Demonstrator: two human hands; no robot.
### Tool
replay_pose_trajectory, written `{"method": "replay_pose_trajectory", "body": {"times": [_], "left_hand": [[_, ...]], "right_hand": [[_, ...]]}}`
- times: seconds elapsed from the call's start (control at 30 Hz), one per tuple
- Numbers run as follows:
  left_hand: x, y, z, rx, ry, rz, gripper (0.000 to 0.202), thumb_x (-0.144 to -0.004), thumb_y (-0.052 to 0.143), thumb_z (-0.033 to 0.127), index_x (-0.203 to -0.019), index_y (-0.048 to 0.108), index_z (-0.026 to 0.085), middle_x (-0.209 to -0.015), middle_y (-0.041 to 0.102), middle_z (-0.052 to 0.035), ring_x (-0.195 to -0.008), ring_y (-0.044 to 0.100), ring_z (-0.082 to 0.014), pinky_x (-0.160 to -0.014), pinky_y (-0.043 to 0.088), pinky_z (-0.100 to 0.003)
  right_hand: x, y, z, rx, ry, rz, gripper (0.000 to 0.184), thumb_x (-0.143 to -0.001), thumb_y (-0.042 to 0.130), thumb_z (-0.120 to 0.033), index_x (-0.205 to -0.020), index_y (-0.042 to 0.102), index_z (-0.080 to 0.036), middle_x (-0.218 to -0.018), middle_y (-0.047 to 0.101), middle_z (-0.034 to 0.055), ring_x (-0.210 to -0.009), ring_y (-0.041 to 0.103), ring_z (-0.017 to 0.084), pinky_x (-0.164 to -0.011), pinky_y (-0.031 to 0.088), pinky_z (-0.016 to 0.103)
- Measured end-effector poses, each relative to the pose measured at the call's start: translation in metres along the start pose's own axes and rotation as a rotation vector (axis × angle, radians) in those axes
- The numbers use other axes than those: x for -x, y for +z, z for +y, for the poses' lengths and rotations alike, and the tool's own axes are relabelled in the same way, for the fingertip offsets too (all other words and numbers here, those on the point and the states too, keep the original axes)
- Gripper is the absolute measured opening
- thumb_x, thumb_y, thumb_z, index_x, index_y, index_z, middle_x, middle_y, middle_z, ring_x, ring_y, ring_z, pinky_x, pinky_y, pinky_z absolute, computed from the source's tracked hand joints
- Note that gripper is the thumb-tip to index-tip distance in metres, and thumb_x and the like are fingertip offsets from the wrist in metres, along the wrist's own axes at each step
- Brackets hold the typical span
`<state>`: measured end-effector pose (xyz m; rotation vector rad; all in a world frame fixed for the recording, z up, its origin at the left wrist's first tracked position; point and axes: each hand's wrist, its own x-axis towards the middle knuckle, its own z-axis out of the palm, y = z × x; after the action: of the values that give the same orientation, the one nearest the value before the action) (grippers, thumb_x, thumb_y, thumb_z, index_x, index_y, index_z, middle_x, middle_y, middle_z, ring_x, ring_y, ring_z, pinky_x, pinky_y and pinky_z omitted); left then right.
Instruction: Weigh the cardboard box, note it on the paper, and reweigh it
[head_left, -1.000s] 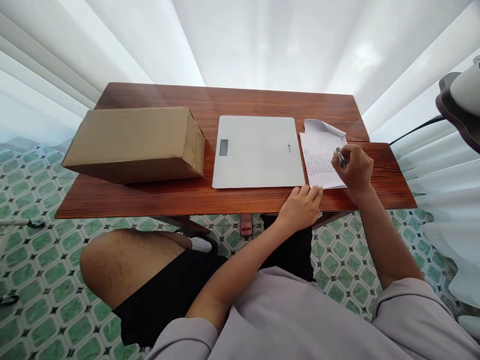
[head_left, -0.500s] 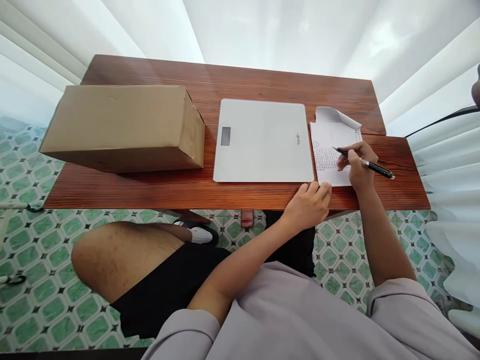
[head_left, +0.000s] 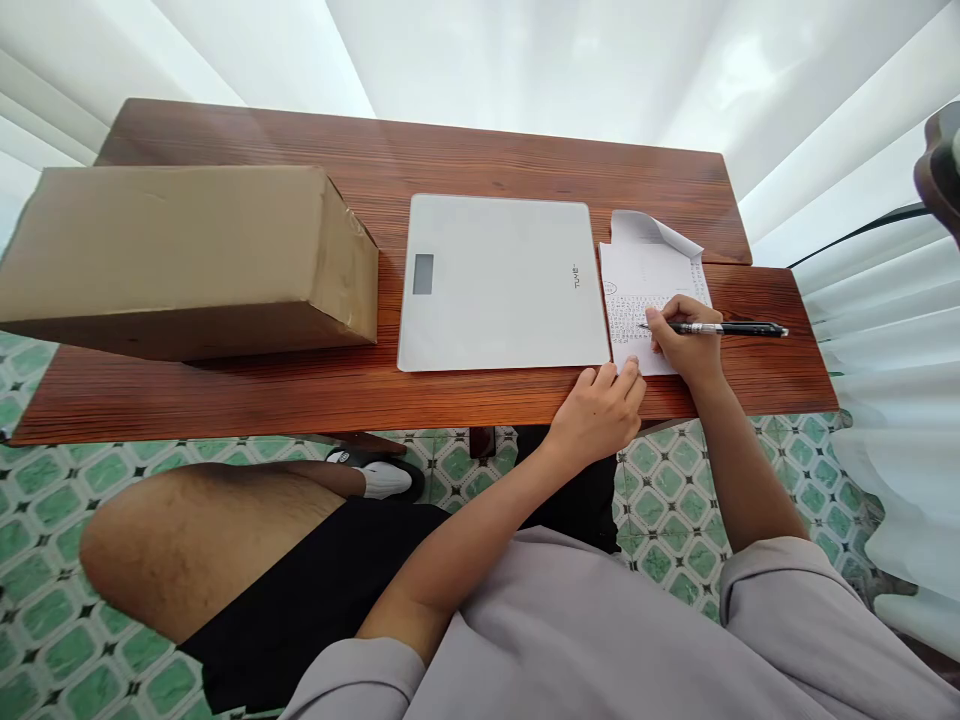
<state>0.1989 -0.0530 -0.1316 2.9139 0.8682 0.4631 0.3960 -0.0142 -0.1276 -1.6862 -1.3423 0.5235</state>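
Observation:
My right hand is closed around a black pen in a writing grip. The pen's tip is over the handwritten lines on a white sheet of paper, whose top edge curls over. Resting at the table's front edge, my left hand has its fingers a little bent and apart, with the fingertips by the paper's lower left corner. It holds nothing. Just left of the paper lies a flat white digital scale with a small grey display, which looks blank.
A closed brown cardboard box stands on the left part of the reddish wooden table. White curtains hang behind and to the right. A dark curved object shows at the right edge.
My right hand has turned, bringing the pen lower and its tip onto the written lines. The view has shifted right, so everything sits further left. My left hand stays by the paper's corner.

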Motion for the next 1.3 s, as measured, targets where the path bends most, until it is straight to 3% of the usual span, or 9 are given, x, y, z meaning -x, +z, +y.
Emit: {"method": "replay_pose_trajectory", "body": {"times": [0.27,0.43,0.53,0.67,1.0,1.17,1.3], "left_hand": [[-0.002,0.001,0.001,0.032,-0.054,0.005,0.032,-0.097,0.039,0.022,-0.118,0.060,0.011,-0.151,0.053,-0.0135,-0.108,0.054,-0.0280,-0.084,0.041,-0.042],[-0.002,0.002,0.002,0.016,-0.069,0.043,0.026,-0.094,0.043,0.022,-0.112,0.060,0.012,-0.147,0.057,-0.0142,-0.105,0.056,-0.0285,-0.083,0.041,-0.042],[-0.003,0.001,0.002,0.000,-0.067,0.054,0.024,-0.094,0.043,0.021,-0.108,0.060,0.013,-0.146,0.058,-0.0140,-0.102,0.058,-0.0277,-0.082,0.041,-0.042],[-0.002,0.000,0.003,-0.017,-0.072,0.040,0.028,-0.095,0.040,0.021,-0.112,0.060,0.014,-0.149,0.056,-0.0149,-0.105,0.058,-0.0280,-0.083,0.042,-0.041],[-0.003,-0.001,0.003,-0.018,-0.076,0.011,0.027,-0.094,0.042,0.021,-0.111,0.062,0.014,-0.149,0.055,-0.0143,-0.103,0.059,-0.0272,-0.084,0.043,-0.042],[-0.003,-0.003,0.003,-0.012,-0.077,-0.005,0.031,-0.095,0.041,0.021,-0.115,0.063,0.013,-0.150,0.055,-0.0147,-0.104,0.059,-0.0273,-0.083,0.043,-0.042],[-0.004,-0.003,0.004,-0.003,-0.081,-0.052,0.042,-0.097,0.039,0.022,-0.131,0.059,0.011,-0.153,0.052,-0.0157,-0.108,0.058,-0.0279,-0.085,0.044,-0.043]], "right_hand": [[0.004,0.000,-0.010,-0.025,0.030,-0.059,0.047,-0.095,0.052,-0.059,-0.065,0.053,-0.022,-0.043,0.050,-0.0039,-0.036,0.044,0.010,-0.042,0.038,0.026],[0.009,-0.001,-0.011,0.053,-0.001,-0.159,0.037,-0.085,0.070,-0.044,-0.064,0.049,-0.022,-0.050,0.058,-0.0022,-0.042,0.053,0.011,-0.046,0.041,0.026],[0.009,0.000,-0.009,0.058,-0.029,-0.141,0.038,-0.088,0.068,-0.041,-0.063,0.047,-0.022,-0.047,0.055,-0.0031,-0.040,0.051,0.011,-0.045,0.039,0.026],[0.007,0.002,-0.004,-0.032,-0.013,-0.169,0.039,-0.094,0.059,-0.044,-0.065,0.045,-0.022,-0.045,0.054,-0.0041,-0.036,0.047,0.011,-0.043,0.040,0.027],[0.005,0.004,0.001,-0.086,0.032,-0.204,0.044,-0.095,0.058,-0.055,-0.069,0.047,-0.023,-0.046,0.054,-0.0052,-0.036,0.047,0.010,-0.040,0.040,0.026],[0.006,0.004,-0.001,-0.065,0.004,-0.200,0.037,-0.097,0.055,-0.045,-0.069,0.046,-0.023,-0.047,0.054,-0.0051,-0.036,0.048,0.010,-0.042,0.040,0.027],[0.006,0.003,-0.002,0.016,-0.040,-0.169,0.035,-0.089,0.068,-0.039,-0.067,0.046,-0.022,-0.049,0.056,-0.0042,-0.041,0.053,0.012,-0.044,0.041,0.027]]}}
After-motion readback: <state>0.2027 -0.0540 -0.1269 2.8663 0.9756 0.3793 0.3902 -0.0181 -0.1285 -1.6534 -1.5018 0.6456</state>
